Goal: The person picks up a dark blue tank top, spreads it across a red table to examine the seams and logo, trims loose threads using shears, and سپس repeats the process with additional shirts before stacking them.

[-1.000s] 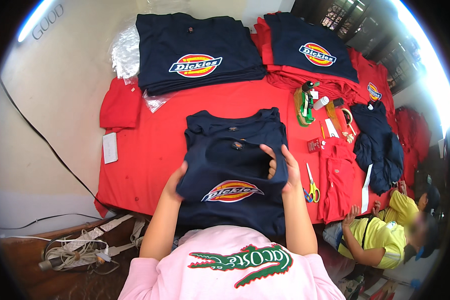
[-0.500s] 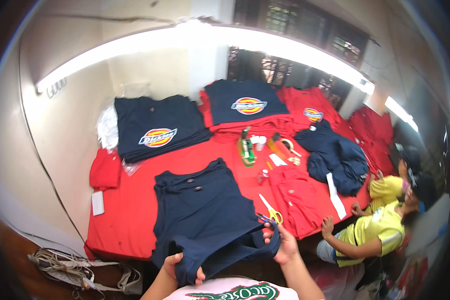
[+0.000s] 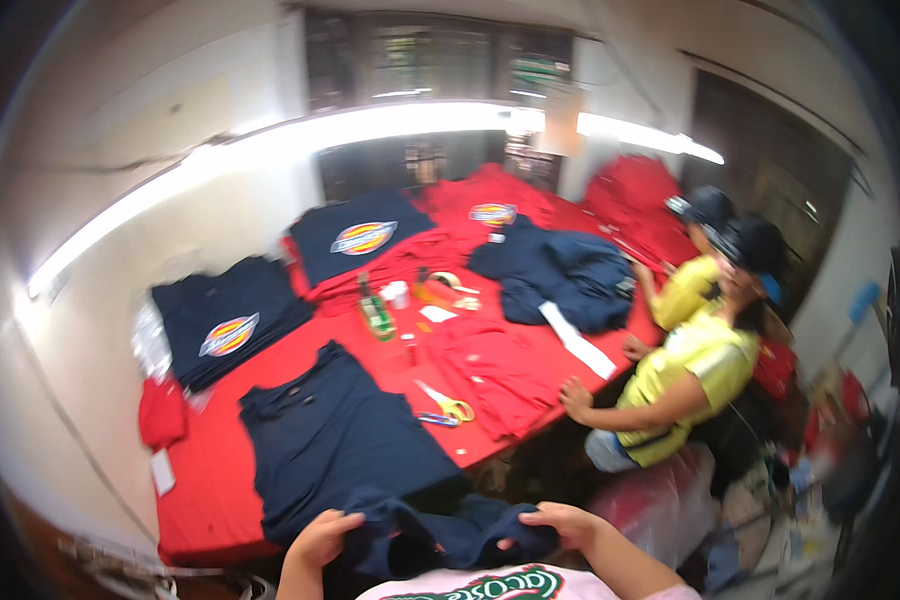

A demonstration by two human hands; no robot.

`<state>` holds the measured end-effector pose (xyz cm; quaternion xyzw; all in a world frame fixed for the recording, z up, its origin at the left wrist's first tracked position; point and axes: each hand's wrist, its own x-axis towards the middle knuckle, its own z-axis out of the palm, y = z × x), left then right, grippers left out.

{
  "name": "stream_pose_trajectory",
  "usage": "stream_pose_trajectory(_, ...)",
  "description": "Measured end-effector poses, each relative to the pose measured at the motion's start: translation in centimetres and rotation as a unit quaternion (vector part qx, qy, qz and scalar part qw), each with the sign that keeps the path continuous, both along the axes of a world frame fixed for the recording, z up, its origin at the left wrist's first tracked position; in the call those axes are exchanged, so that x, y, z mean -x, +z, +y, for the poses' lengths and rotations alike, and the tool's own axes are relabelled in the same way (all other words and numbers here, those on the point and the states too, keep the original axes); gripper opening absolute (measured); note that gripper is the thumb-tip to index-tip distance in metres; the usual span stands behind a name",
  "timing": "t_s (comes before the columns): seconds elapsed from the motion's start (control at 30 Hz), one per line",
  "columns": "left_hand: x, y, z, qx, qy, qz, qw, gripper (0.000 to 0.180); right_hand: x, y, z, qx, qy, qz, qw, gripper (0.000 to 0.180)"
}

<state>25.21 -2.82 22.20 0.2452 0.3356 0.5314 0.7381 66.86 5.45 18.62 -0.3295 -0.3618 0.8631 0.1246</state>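
A navy sleeveless shirt (image 3: pixel 335 430) lies flat on the red-covered table, its neck end away from me and its hem drawn up over the near edge. The left side of the hem is pinched in my left hand (image 3: pixel 320 538), thumb on top. My right hand (image 3: pixel 572 524) grips the hem's right side, so the cloth hangs in folds between both hands. Just beyond the shirt, on its right, are yellow-handled scissors (image 3: pixel 457 409) and a slim blue tool (image 3: pixel 438 419), too blurred to name.
Stacked navy shirts (image 3: pixel 220 315) with round printed logos lie at the back left. Red garments (image 3: pixel 490 375) and a crumpled navy garment (image 3: pixel 560 275) cover the right side. A green tool (image 3: pixel 375 310) stands mid-table. Two people in yellow shirts (image 3: pixel 685 365) are at the right edge.
My view has swung to the right, showing more of the two people and the floor. Both hands still hold the hem, now gathered nearer to me and stretched between them.
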Motion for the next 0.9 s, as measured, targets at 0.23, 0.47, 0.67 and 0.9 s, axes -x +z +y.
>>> stream_pose_trajectory(0.23,10.6,-9.8,-4.3,-0.257,-0.059,-0.153,0.952,0.063,-0.1,-0.3,0.9,0.005,-0.049,0.320,0.946,0.053)
stream_pose_trajectory(0.47,15.1,-13.1,-7.5,-0.223,-0.016,-0.078,0.972,0.064,5.7,0.0,2.9,0.012,-0.034,0.402,0.915,0.057)
stream_pose_trajectory(0.67,18.3,-14.5,-9.3,-0.206,0.099,0.270,0.935,0.064,11.6,-0.1,3.6,0.016,0.117,0.201,0.972,0.047)
stream_pose_trajectory(0.9,21.2,-10.9,-11.2,-0.108,0.316,0.138,0.933,0.039,14.1,3.3,11.4,-0.096,0.097,0.267,0.954,0.049)
